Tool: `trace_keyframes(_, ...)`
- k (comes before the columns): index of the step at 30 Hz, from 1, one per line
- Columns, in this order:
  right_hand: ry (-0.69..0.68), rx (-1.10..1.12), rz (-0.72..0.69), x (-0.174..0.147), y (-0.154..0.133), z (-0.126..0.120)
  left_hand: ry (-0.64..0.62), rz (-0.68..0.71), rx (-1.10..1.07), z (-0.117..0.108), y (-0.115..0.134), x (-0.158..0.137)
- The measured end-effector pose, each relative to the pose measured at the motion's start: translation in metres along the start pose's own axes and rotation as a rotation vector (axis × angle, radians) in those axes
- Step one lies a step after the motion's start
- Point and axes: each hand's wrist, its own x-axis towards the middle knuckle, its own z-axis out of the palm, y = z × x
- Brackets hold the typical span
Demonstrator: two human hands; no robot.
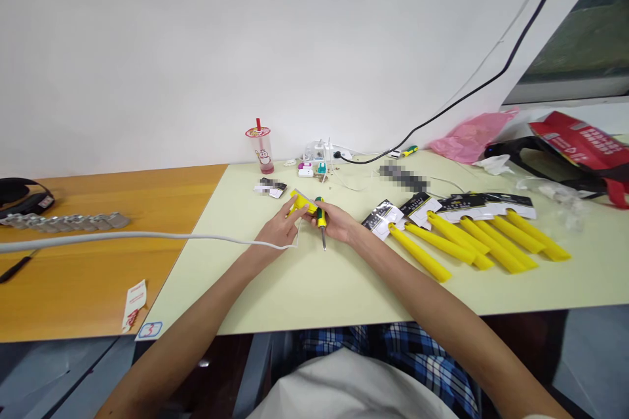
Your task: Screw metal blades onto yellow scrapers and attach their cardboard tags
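Observation:
My left hand (278, 230) is closed on a small yellow piece (301, 202) with a pale, straight edge, perhaps a scraper head; the fingers cover part of it. My right hand (337, 221) is closed around a screwdriver (321, 215) with a green and yellow handle, its metal tip pointing down toward me. The right fingertips meet the yellow piece, and both hands are close together above the pale tabletop (304, 294). A light grey cable (196, 236) crosses the view from the left and ends visually near my left hand.
To the right lie several yellow handles (422, 254) with black and white cards (383, 217). A drink cup (261, 150) with a red straw stands near the wall, beside a power strip (322, 149). Left are metal cylinders (69, 222); far right, a red bag (584, 147).

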Motion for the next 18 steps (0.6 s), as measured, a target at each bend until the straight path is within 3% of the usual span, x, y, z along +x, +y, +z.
trace_keyframes(5,0.011,-0.012,-0.025,0.001,0.003,0.001,0.045,-0.007,-0.021,0.000,-0.003,0.002)
trace_keyframes(9,0.021,-0.019,-0.061,-0.003,0.001,0.003,0.114,-0.035,-0.187,-0.001,-0.005,0.005)
trace_keyframes(14,0.043,-0.011,-0.129,-0.008,-0.006,0.004,0.266,-0.240,-0.708,-0.011,0.002,0.012)
trace_keyframes(18,0.079,0.002,-0.161,-0.009,-0.012,0.001,0.254,-0.485,-1.227,-0.023,0.002,0.018)
